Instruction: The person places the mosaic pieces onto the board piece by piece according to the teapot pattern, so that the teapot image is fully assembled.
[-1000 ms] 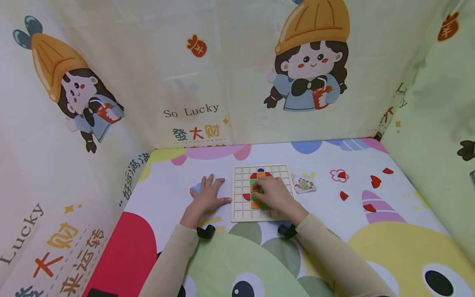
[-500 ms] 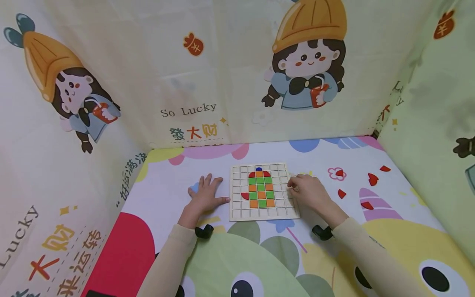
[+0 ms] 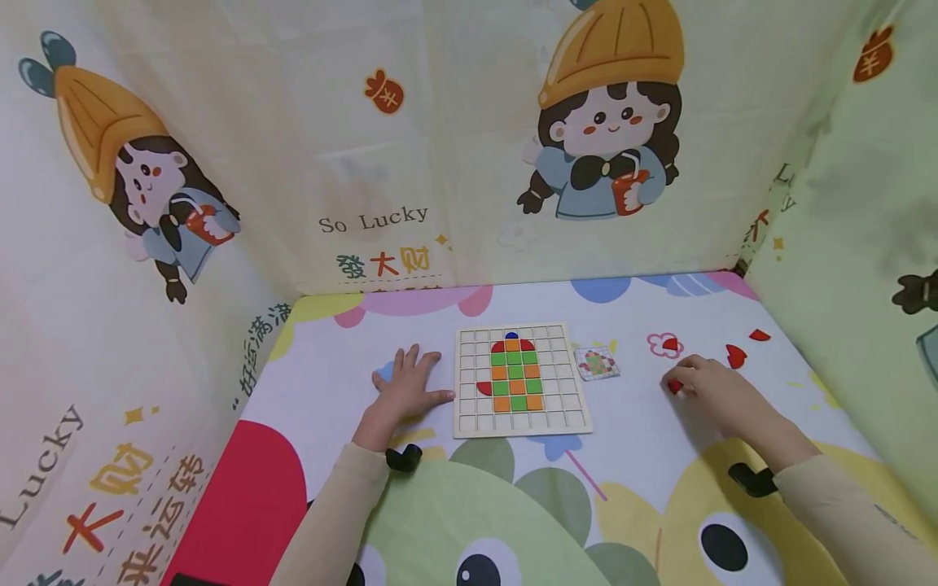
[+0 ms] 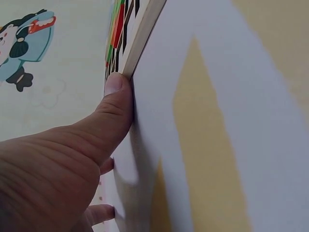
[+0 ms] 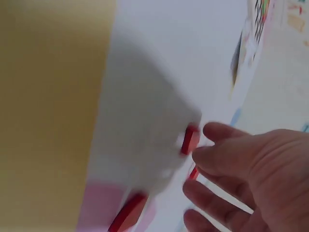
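A wooden grid board (image 3: 564,419) lies on the table, with green, orange, red and blue tiles (image 3: 518,402) set in its middle cells. My left hand (image 3: 406,391) rests at the board's left side, fingers spread. Its thumb (image 4: 114,87) touches the board edge in the left wrist view. Off to the right, my right hand (image 3: 721,395) is over a small red quarter-round tile (image 3: 675,387). In the right wrist view, the thumb and fingers are close around that red tile (image 5: 190,139), apart from one another, and no pinch shows.
More red tiles (image 3: 736,356) are scattered on the right side of the table, one of them (image 5: 128,212) nearer the right wrist camera. A small pattern card (image 3: 597,364) lies just right of the board. Printed cloth walls (image 3: 469,163) stand behind and at both sides.
My right hand has moved right, from above the board past its right edge to the loose red tiles, uncovering the tile pattern and the card. The left hand has stayed in place.
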A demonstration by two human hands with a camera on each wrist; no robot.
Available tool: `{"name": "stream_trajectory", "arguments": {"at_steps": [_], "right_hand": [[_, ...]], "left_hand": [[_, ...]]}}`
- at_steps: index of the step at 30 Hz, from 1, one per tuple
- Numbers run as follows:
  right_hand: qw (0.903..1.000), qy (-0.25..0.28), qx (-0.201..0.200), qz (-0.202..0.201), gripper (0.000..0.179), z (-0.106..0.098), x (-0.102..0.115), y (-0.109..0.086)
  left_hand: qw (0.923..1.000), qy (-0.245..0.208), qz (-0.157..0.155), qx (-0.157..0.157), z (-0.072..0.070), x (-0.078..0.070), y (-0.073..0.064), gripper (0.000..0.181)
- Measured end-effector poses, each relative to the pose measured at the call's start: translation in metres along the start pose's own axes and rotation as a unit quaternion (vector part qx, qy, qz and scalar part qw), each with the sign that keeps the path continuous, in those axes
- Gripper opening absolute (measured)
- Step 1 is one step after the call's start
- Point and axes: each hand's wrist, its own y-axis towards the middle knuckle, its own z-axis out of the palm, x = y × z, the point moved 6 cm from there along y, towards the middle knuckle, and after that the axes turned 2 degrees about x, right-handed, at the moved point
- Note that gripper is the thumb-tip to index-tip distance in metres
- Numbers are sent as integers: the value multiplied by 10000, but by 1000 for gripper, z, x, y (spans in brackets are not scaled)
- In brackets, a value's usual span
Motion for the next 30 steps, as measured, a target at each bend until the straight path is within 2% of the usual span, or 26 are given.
{"name": "stream_trajectory", "arguments": {"at_steps": [6,12,19,22,26,30], "right_hand": [[9979,461,361,279,20,5,-17,2],[9972,572,355,321,17,5,-16,9],[9923,842,600,676,19,3,-19,14],[9909,1000,560,708,17,3,-18,18],[9834,1528,571,794,10,6,-13,22],[9703,2181,641,826,18,9,-4,29]], "left_hand": [[10000,11,-32,-15,-1,3,-1,89],[10000,-40,-28,21,-2,0,-4,88],[10000,-16,-12,-36,-1,0,-2,88],[10000,-8,-3,-51,0,1,-1,88],[10000,7,-20,-57,0,0,-1,89],[10000,13,-37,-48,0,0,-1,89]]}}
